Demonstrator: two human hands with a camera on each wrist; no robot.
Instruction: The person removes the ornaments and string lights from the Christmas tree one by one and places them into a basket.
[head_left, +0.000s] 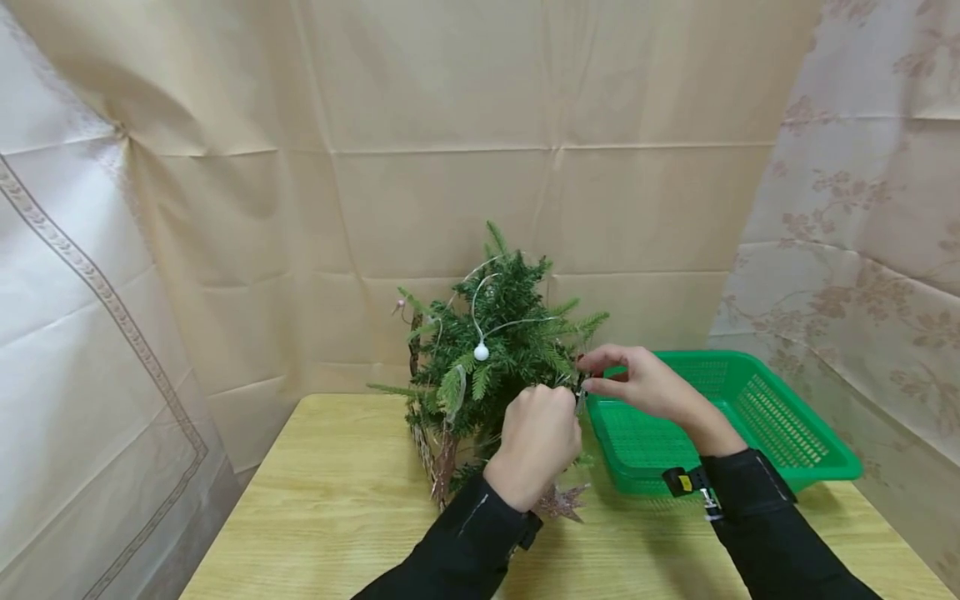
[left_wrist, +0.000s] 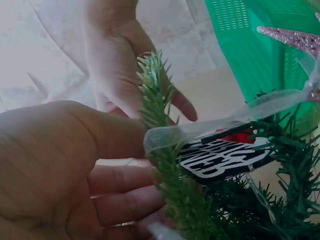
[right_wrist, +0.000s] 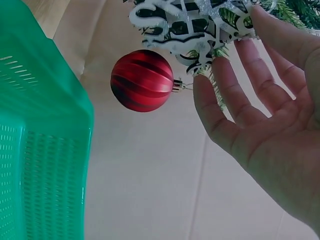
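A small artificial Christmas tree (head_left: 517, 292) stands on the table. At its right side is a flat black-and-white lettered ornament (left_wrist: 220, 160) with a bit of red. My right hand (head_left: 648, 383) pinches its edge between thumb and fingertips, the other fingers spread below, as the right wrist view shows. My left hand (head_left: 536, 442) is curled on the near side; its thumb and fingers meet at the ornament's edge, tips hidden behind a fir branch (left_wrist: 157, 95). A sheer ribbon (left_wrist: 200, 132) loops over that branch. Beside the ornament hangs a red ball (right_wrist: 142, 80).
Right of the tree stands a green plastic basket (head_left: 795, 417), close to my right forearm. A pink glitter star (head_left: 562, 502) hangs low at the tree's front. A string light with a white bulb (head_left: 482, 352) winds over the branches. Beige cloth (head_left: 450, 108) covers the back.
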